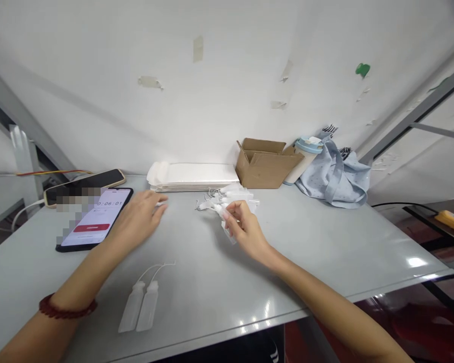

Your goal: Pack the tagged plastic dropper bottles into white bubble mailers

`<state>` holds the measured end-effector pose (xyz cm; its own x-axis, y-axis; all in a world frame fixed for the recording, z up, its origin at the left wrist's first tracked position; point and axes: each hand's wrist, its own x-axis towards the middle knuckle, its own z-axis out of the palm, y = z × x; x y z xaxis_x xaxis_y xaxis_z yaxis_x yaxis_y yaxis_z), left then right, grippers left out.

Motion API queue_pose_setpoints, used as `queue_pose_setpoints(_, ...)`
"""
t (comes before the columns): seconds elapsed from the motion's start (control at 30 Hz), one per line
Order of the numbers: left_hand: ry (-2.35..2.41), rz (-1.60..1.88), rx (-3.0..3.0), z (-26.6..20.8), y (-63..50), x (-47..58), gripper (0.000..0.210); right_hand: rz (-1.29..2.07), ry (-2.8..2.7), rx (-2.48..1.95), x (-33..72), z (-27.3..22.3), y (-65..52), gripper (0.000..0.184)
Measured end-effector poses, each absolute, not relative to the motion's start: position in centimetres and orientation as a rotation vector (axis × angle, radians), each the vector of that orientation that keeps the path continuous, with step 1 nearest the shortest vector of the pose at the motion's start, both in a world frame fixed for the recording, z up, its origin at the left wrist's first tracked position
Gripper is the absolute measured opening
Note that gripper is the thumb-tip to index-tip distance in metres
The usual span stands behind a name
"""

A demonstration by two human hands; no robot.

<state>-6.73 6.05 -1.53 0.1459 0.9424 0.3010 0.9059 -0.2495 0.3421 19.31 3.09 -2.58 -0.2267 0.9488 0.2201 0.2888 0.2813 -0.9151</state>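
My right hand (245, 227) is closed in a pinch on a small white bottle-shaped piece (229, 233) at the front of a pile. The pile of similar white pieces (236, 191), with thin curved wires or tails, lies just beyond the fingers. My left hand (142, 217) hovers over the table beside the phone, thumb and forefinger apart; a small white spot between them is too blurred to name. Nearer to me, two flat white bottle-shaped pieces (140, 306) lie side by side, each with a thin tail curving right.
Against the wall stand a stack of white flat sheets or trays (196, 176), an open cardboard box (268, 169), a lidded cup (304, 156) and a light blue cloth bag (336, 176). A phone showing a timer (98, 217) and a second phone (87, 185) lie left on the grey table (196, 297).
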Motion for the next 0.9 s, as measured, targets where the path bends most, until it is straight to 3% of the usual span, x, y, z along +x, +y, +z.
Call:
queue_pose_setpoints(0.3,1.835,0.593,2.375,-3.6,7.8,-8.1,0.038,-0.235,-2.15,-1.216,19.5,-4.4,3.6,0.017)
queue_pose_setpoints(0.7,1.787,0.548,2.378,-3.6,7.4,-7.7,0.032,-0.176,-2.262,-1.219,19.6,-4.3,3.7,0.015)
queue_pose_setpoints(0.9,1.82,0.553,2.326,-3.0,6.9,-7.4,0.026,-0.044,-2.196,-0.979,19.2,-3.0,2.6,0.012)
